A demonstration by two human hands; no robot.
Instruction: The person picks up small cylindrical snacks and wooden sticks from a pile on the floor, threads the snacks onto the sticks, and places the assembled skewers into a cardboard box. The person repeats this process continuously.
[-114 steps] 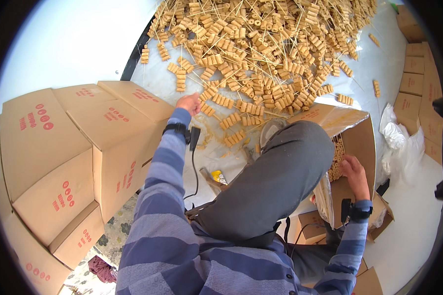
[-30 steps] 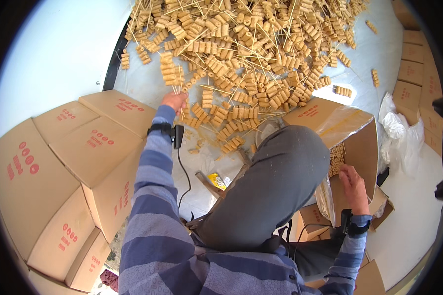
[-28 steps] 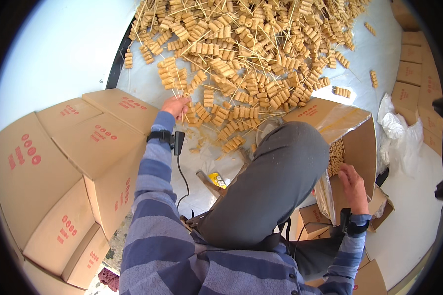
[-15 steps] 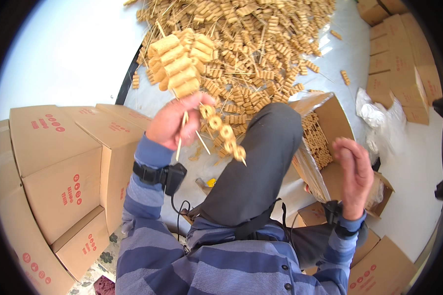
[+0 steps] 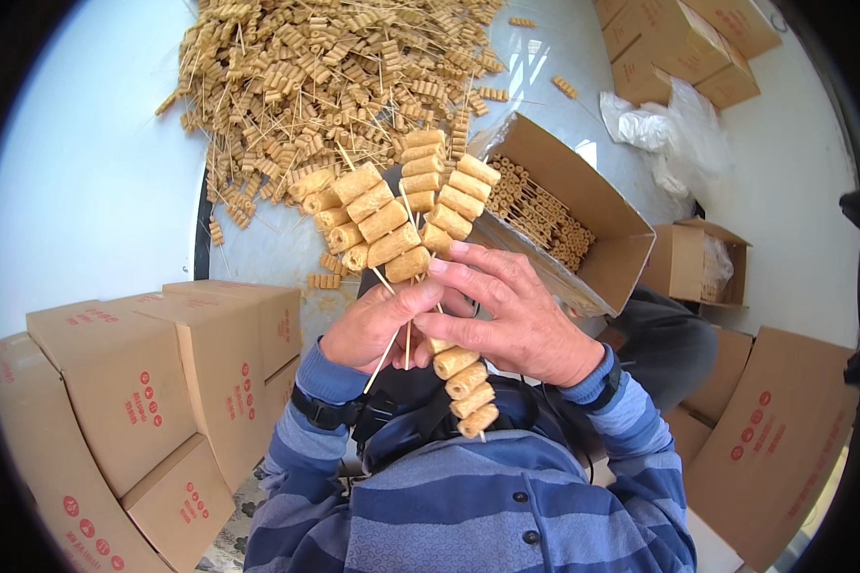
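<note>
My left hand (image 5: 377, 325) is closed around the thin wooden sticks of a bunch of skewers (image 5: 377, 220). Golden-brown tubular rolls are threaded on them, fanning out above the hand. One skewer of rolls (image 5: 465, 387) in the bunch points down toward my lap, opposite to the others. My right hand (image 5: 526, 310) lies against the bunch from the right, its fingers spread and fingertips touching the lower rolls. Part of the sticks is hidden behind the hands.
A large heap of similar skewers (image 5: 325, 86) covers the surface ahead. Right of my hands an open carton (image 5: 621, 258) holds neatly packed skewers. Closed cartons (image 5: 115, 363) stand stacked at left. Crumpled clear plastic (image 5: 674, 134) and a smaller open box (image 5: 688, 263) are at right.
My right hand has come in from the right, from apart to touching the bunch. My left hand has lowered the skewers closer to my body. The view has swung rightward.
</note>
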